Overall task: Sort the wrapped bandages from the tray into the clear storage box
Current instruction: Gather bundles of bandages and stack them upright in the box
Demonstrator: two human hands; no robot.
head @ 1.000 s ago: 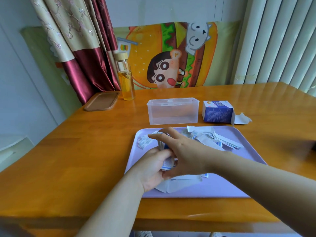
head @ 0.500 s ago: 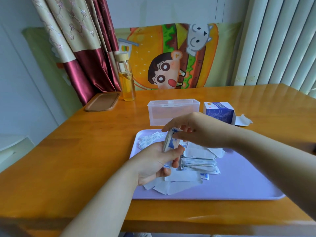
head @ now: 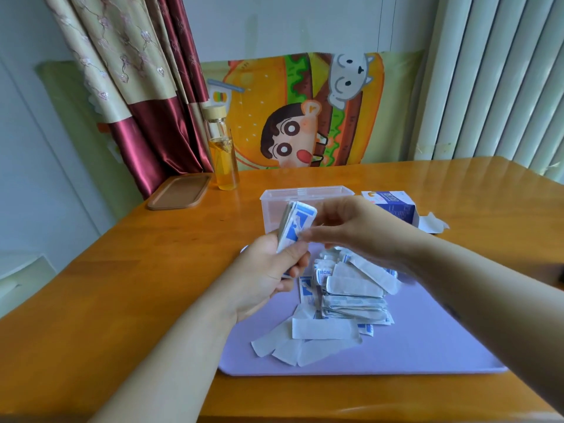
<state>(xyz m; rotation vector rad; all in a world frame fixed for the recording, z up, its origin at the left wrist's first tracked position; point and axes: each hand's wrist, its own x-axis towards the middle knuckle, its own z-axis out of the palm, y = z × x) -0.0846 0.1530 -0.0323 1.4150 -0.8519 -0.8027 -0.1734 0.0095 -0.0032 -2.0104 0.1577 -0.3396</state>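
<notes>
Higher now, the bandage stack (head: 297,222) sits gripped in my left hand (head: 265,273) before the clear box (head: 305,196); my right hand (head: 354,230) touches it, grip unclear. Loose bandages (head: 345,294) heap on the tray (head: 412,340), open room along its right edge.

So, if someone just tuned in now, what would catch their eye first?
The left hand gripping an upright stack of blue-and-white wrapped bandages mid-frame, the right hand meeting it from the right. Below lies a loose bandage heap on the lilac tray; behind stands the clear storage box.
</notes>
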